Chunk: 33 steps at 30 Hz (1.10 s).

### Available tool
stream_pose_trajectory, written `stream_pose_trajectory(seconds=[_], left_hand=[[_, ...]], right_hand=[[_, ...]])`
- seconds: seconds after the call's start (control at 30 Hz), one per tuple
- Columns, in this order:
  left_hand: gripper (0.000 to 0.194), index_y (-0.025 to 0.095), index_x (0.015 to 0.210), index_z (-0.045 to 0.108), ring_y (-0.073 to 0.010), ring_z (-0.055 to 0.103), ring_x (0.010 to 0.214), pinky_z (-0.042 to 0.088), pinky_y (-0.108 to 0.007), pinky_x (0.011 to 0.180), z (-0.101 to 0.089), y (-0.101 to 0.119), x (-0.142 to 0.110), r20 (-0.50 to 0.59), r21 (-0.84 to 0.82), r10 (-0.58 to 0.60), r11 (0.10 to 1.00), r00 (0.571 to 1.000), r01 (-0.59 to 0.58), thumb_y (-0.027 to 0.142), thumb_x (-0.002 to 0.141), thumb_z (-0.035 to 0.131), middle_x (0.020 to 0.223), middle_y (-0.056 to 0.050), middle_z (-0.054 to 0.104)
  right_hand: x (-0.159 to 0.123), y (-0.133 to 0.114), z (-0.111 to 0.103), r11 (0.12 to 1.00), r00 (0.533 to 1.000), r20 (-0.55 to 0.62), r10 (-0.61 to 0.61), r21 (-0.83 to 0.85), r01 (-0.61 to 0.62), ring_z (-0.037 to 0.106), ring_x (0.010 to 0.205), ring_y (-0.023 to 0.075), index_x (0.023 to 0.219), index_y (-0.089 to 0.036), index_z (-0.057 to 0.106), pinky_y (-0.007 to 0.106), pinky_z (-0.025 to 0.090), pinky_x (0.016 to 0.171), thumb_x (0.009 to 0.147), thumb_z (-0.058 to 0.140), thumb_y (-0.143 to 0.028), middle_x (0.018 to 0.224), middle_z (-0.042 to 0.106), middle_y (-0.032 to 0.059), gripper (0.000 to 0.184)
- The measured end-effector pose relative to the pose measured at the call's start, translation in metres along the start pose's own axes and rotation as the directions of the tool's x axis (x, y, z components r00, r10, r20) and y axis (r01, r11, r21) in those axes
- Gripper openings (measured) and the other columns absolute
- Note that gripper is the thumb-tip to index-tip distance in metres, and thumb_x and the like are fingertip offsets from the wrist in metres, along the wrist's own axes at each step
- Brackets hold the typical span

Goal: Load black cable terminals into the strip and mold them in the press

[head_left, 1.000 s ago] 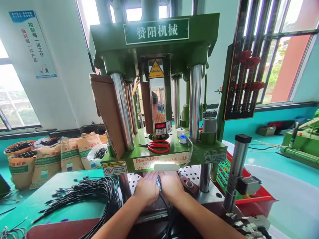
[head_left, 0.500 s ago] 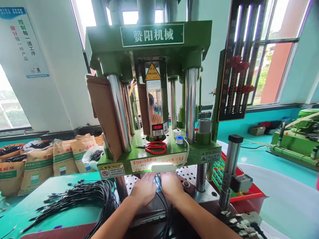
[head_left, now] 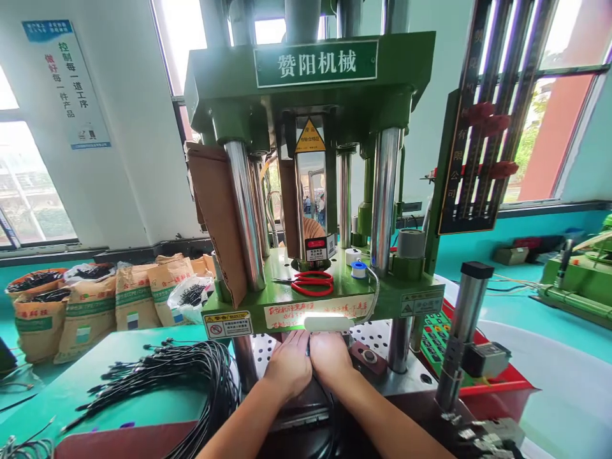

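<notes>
My left hand and my right hand lie side by side, touching, under the green platen of the moulding machine. Their fingers curl down onto the mould block, and what they grip is hidden beneath them. Black cables run back from under the hands toward me. A small white lamp glows just above the knuckles. A bundle of black cables with moulded ends lies on the green table to the left of my left arm.
Red scissors and tape rolls rest on the platen. Chrome columns flank the opening. A cylinder post and a red tray stand at the right. Paper sacks line the left wall.
My hands have closed together until they touch; the gap with cables between them is gone. The view has shifted a little to the left and up.
</notes>
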State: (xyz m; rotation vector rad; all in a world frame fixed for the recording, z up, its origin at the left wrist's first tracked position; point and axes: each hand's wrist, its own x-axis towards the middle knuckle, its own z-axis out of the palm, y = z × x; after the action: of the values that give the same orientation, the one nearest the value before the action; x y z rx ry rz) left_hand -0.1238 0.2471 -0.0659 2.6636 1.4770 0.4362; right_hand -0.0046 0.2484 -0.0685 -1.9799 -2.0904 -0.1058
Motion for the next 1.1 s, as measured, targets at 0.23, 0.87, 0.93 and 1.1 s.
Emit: stream_pose_trajectory(seconds=[0.23,0.87,0.93,1.1], left_hand=[[0.051,0.014,0.131,0.047,-0.0221,0.044,0.126,0.031,-0.039,0.108,-0.015,0.010,0.002,-0.008,0.023,0.058,0.998,0.998,-0.057,0.021,0.084,0.031,0.136,-0.010,0.051],[0.043,0.016,0.120,0.053,-0.0251,0.061,0.103,0.043,-0.040,0.094,0.005,0.041,0.032,0.042,0.056,0.146,0.987,0.988,-0.148,0.030,0.087,0.030,0.113,-0.011,0.065],[0.042,0.015,0.119,0.053,-0.0252,0.059,0.106,0.042,-0.039,0.094,0.006,0.041,0.034,0.050,0.050,0.139,0.989,0.989,-0.142,0.031,0.087,0.030,0.116,-0.012,0.064],[0.041,0.017,0.118,0.054,-0.0225,0.056,0.111,0.041,-0.036,0.097,-0.005,0.039,0.031,0.047,0.051,0.125,0.991,0.991,-0.127,0.029,0.086,0.031,0.121,-0.009,0.062]], right_hand=[[-0.017,0.034,-0.018,0.994,0.994,-0.061,0.093,0.062,-0.089,0.062,0.097,0.0192,0.105,-0.016,0.062,0.040,0.048,0.086,0.093,0.050,-0.029,0.106,0.066,0.0058,0.021],[-0.021,0.057,-0.001,0.976,0.996,-0.054,0.065,0.211,-0.052,0.059,0.101,0.0249,0.108,-0.015,0.065,0.031,0.038,0.087,0.085,0.039,-0.017,0.106,0.069,0.0146,0.034],[-0.019,0.060,0.001,0.977,0.998,-0.047,0.046,0.213,-0.035,0.059,0.101,0.0252,0.107,-0.016,0.065,0.031,0.038,0.087,0.085,0.040,-0.018,0.106,0.069,0.0142,0.034],[-0.018,0.064,-0.012,0.980,0.998,-0.061,0.026,0.197,-0.013,0.058,0.104,0.0257,0.104,-0.017,0.068,0.032,0.037,0.091,0.085,0.045,-0.022,0.105,0.069,0.0126,0.030]])
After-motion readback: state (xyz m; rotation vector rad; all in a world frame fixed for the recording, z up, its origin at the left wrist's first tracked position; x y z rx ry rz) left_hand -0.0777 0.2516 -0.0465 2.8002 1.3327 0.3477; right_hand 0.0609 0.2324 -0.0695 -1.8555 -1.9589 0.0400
